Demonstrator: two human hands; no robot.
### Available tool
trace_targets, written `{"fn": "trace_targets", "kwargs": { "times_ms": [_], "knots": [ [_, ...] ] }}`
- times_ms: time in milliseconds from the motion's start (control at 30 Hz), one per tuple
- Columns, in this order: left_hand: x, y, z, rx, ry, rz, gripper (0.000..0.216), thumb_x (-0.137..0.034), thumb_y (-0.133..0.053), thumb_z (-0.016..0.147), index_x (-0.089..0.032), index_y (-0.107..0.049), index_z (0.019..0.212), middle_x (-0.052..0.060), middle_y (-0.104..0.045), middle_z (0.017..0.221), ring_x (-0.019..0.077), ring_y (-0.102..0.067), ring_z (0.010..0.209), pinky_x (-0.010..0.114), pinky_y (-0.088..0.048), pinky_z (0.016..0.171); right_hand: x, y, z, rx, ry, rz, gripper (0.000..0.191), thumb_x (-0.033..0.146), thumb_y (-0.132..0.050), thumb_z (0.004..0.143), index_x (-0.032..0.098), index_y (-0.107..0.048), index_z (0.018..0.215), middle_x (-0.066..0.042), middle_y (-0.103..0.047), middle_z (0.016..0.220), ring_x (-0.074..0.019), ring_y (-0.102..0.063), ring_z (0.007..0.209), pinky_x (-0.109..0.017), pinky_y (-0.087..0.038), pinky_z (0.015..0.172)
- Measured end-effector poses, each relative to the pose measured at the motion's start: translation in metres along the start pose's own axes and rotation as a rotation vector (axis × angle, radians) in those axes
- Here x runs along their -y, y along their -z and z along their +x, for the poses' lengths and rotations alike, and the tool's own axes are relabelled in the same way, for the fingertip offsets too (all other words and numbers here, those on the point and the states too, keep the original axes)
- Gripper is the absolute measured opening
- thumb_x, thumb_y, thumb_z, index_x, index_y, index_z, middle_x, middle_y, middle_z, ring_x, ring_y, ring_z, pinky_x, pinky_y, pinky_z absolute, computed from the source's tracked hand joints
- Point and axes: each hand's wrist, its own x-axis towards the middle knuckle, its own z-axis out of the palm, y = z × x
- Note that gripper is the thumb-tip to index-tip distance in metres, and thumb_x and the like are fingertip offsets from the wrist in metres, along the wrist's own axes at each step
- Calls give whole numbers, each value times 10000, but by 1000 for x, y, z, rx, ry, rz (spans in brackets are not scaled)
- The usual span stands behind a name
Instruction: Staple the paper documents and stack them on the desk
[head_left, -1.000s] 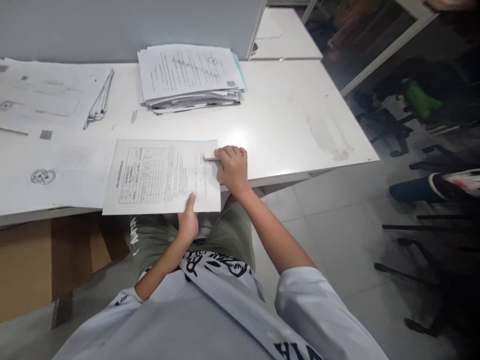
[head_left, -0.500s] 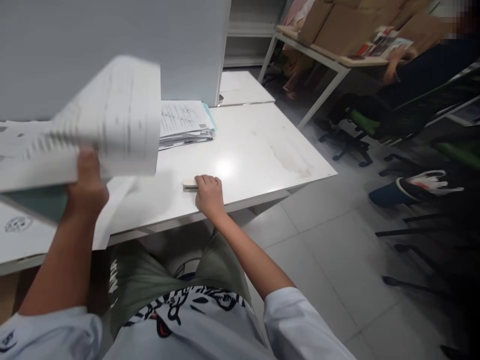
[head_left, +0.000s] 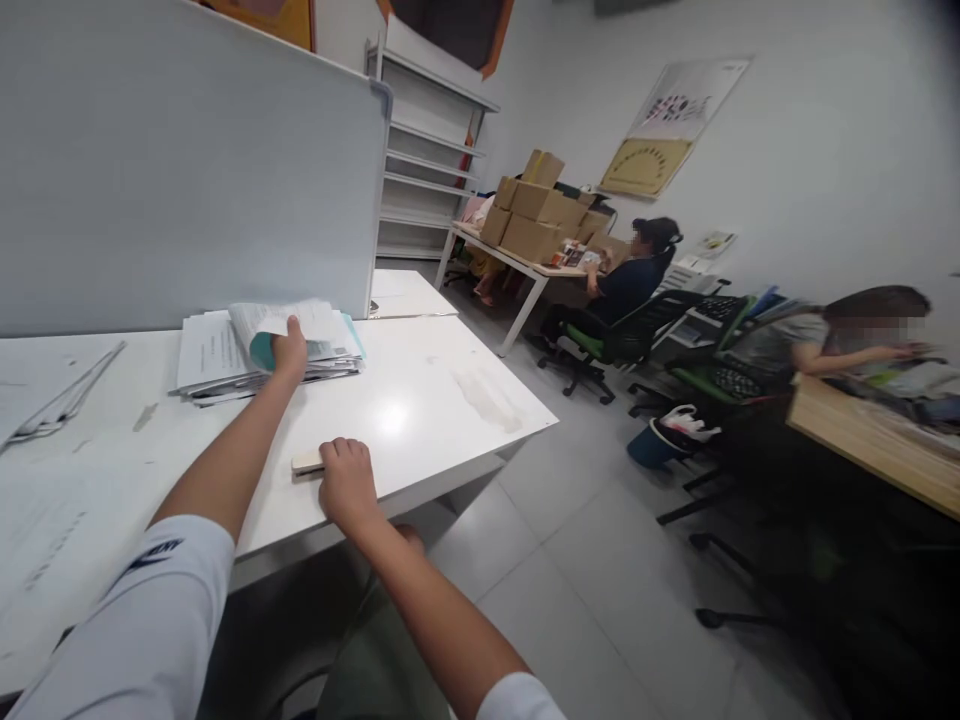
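My left hand (head_left: pixel 291 350) is closed on a curled booklet (head_left: pixel 251 318) of printed sheets with a teal back. It is over a pile of papers (head_left: pixel 206 355) at the foot of the grey partition; whether the booklet rests fully on the pile I cannot tell. Nearer the desk's front edge, my right hand (head_left: pixel 349 480) wraps round one end of a cream stapler (head_left: pixel 306 463), which lies on the white desk (head_left: pixel 420 400). Its other end sticks out to the left of my fingers.
A grey partition (head_left: pixel 187 170) stands along the back of the desk. Loose sheets (head_left: pixel 45 540) lie at the left. Across the aisle, a person (head_left: pixel 637 275) sits by a table with cardboard boxes (head_left: pixel 536 205); another person sits at the right. A blue bin (head_left: pixel 651 447) stands on the floor.
My left hand has carried the booklet from the left foreground to the paper pile at the back. My right hand stays on the stapler. The view has tilted up, showing more of the room.
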Motion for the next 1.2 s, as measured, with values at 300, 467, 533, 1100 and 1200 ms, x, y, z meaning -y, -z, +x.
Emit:
{"fn": "trace_targets", "kwargs": {
  "times_ms": [300, 467, 533, 1100, 1200],
  "knots": [
    [0, 46, -7, 155, -499, 283, 246, -224, -726, 840, -92, -625, 1022, 58, -625, 1313, 166, -258, 1479, 304, -20, 1240, 2, 0, -1, -3, -16, 16, 198, 122, -527, 810, 186, -591, 986, -93, -627, 998, -249, -536, 940, -377, -431, 880],
    [-3, 53, 6, 103, 57, 111, 177, -262, -700, 879, -144, -569, 864, 8, -669, 957, 143, -560, 1149, 223, -381, 1080, 3, 1, -1, -13, -36, 42, 175, 116, -506, 838, 186, -594, 972, -80, -625, 974, -241, -536, 929, -370, -424, 882],
    [1, 45, 10, 134, 283, 57, 188, -242, -611, 936, -152, -527, 795, -2, -576, 705, 110, -569, 716, 192, -503, 715, 3, 1, -1, -19, -45, 55, 161, 114, -507, 843, 187, -592, 959, -76, -625, 962, -235, -535, 924, -368, -421, 877],
    [16, -14, -1, 319, 492, 48, 307, -315, -407, 1032, -190, -374, 754, -85, -318, 526, 35, -196, 384, 153, -149, 371, 2, 5, 3, 23, -37, 7, 136, 164, -500, 894, 167, -589, 997, -74, -615, 985, -230, -527, 947, -363, -401, 869],
    [5, -6, 5, 409, 330, 151, 310, -301, -469, 1008, -159, -418, 737, -98, -261, 492, 38, -210, 402, 143, -166, 406, 1, 8, 5, 28, -6, -21, 144, 184, -519, 887, 158, -587, 1011, -75, -615, 993, -234, -531, 940, -361, -405, 848]
  ]
}}
